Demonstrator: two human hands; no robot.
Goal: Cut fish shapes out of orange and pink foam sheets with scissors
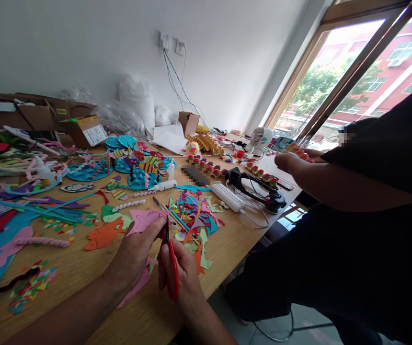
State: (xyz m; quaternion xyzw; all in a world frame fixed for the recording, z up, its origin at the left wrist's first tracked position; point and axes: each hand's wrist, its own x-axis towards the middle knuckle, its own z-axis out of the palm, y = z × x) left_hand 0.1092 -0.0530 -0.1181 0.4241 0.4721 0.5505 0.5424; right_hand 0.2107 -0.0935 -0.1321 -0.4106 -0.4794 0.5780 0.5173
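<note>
My left hand point(134, 254) pinches a piece of pink paper point(143, 219) with a drawn outline on it. Red-handled scissors point(173, 273) are in my right hand point(184, 273), their dark blades upright at the paper's right edge. More pink paper point(136, 289) lies on the table below my left hand. Orange paper fish point(103, 235) and a green one point(110, 214) lie left of the held paper. Just beyond my hands is a pile of coloured paper scraps point(195, 211), with pencils beside it.
On the wooden table point(73, 273) are blue decorated discs point(143, 179), pipe cleaners, glue bottles point(165, 185), a white power strip point(227, 196), a black stand point(259, 191) and a small fan point(259, 140). A person in dark clothes point(335, 249) stands at the right, one arm over the table's far end.
</note>
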